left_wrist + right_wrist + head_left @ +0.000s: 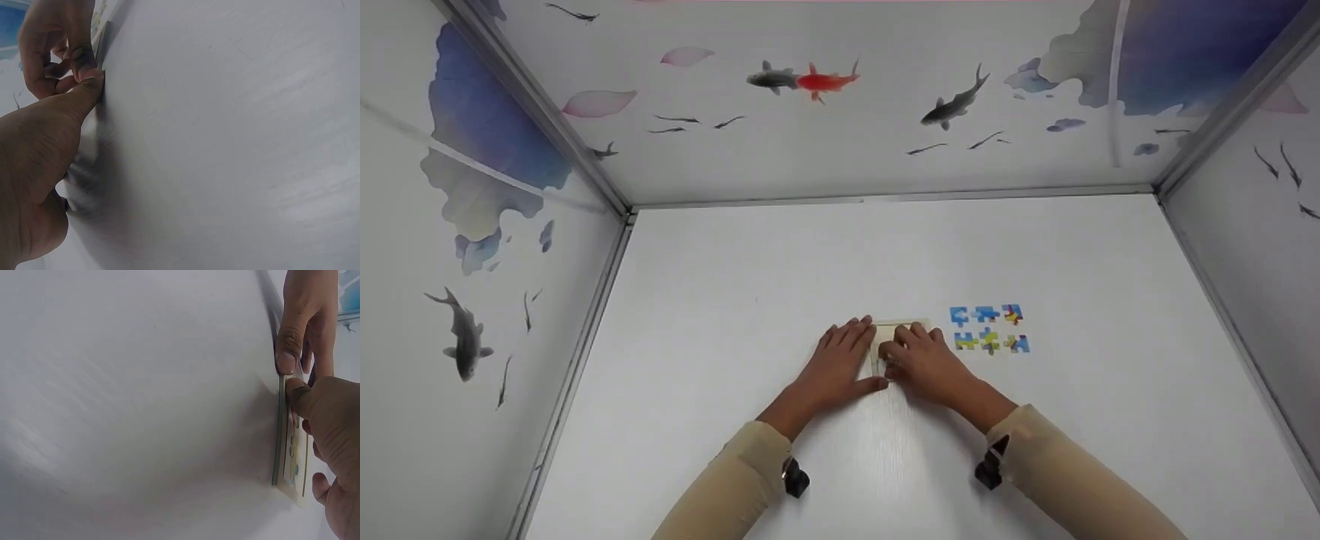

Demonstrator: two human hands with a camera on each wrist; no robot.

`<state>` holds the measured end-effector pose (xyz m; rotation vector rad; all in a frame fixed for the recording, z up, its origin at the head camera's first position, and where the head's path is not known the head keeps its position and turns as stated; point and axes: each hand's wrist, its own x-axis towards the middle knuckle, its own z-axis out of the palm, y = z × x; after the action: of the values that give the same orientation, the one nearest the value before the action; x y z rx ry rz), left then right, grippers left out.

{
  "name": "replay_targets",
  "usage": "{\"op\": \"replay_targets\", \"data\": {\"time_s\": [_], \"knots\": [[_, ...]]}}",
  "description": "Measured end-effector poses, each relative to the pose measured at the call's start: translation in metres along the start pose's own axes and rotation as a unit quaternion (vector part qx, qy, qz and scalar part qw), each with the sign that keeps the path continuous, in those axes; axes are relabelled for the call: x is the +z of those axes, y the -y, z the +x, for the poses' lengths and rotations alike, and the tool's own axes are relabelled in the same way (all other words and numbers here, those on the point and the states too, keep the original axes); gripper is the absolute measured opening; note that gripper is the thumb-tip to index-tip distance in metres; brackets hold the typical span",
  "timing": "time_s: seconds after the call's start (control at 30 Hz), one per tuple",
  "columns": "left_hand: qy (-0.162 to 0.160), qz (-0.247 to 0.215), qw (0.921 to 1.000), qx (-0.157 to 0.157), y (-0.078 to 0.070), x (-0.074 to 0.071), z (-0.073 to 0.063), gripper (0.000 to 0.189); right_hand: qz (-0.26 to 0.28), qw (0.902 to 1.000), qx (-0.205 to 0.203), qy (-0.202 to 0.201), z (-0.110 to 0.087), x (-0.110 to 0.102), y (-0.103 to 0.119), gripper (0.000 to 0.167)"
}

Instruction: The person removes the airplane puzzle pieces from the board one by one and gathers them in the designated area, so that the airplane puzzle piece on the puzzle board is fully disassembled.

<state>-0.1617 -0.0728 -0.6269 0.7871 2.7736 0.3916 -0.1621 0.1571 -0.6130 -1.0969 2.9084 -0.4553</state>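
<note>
A shallow wooden puzzle tray (901, 322) lies on the table between the two hands. My left hand (840, 360) spreads flat along its left side, fingers straight, thumb (287, 363) at the near corner. The right hand (930, 364) curls over the tray, its thumb (298, 392) pressed down just inside that same corner, beside the left thumb. Its fingers pinch a small puzzle piece, mostly hidden beneath them. More coloured puzzle pieces (292, 450) show inside the tray's near side in the right wrist view, partly covered by the right hand.
Several loose jigsaw pieces (988, 328) lie in two rows on the white table (780, 255), just right of the tray. Low panels with painted fish enclose the table at the left, back (870, 150) and right.
</note>
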Motion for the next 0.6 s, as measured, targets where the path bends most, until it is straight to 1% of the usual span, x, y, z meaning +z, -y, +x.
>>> {"op": "replay_targets", "data": {"time_s": [0.17,0.3,0.6], "knots": [[-0.001,0.0,1.0,-0.005,-0.002,-0.0012,-0.0008,0.099,-0.024,0.9997,-0.003,-0.002,-0.0009,0.0004,0.0005,0.027],[-0.003,-0.003,1.0,-0.006,-0.0031,-0.0019,-0.0013,0.099,-0.03,0.9996,-0.004,-0.001,-0.0006,0.0003,0.0008,0.03],[0.0,0.002,1.0,-0.005,-0.0031,-0.0021,-0.001,0.099,-0.001,1.0,-0.005,0.001,-0.0001,0.0024,-0.0012,0.029]]}}
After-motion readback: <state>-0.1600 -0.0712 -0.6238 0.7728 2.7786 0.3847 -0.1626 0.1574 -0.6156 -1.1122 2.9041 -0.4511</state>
